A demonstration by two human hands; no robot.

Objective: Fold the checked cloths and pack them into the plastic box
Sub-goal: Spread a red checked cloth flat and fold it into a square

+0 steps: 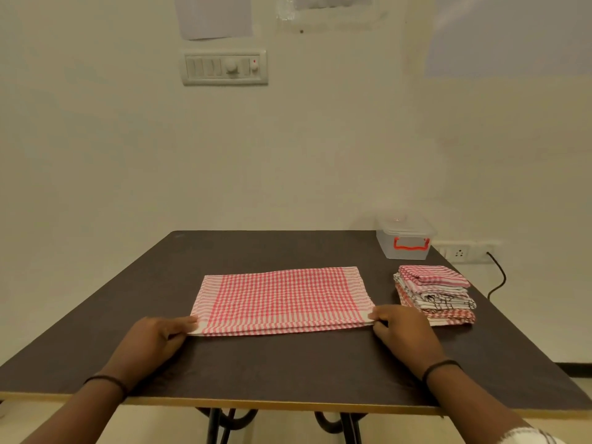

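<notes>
Two corners are all you have hold of: your left hand (160, 331) pinches the near-left corner of the red checked cloth (282, 299), and your right hand (400, 325) pinches the near-right corner, fingers curled onto the hem at each end. The cloth lies flat at the centre of the dark table (272, 363), apparently doubled once already, since layered edges show along the near side.

If the next fold carries the near edge toward 12 o'clock, the layers may slide apart, because you grip only the outermost corners and the middle of the hem hangs free between them. Lift unevenly and the far edge will land skewed.

At 2 o'clock from the cloth sits the stack of folded cloths (435, 296), close to the right border of your piece. A wide sweep of your right arm could nudge it; its upper layers already look slightly offset, so it may topple toward the table's right edge.

Further back, at roughly 1 o'clock, the plastic box (405, 240) stands at the far corner with its lid on and red handle facing you. It looks narrower than the cloth as it lies now, so a fold left too large probably will not fit.
</notes>
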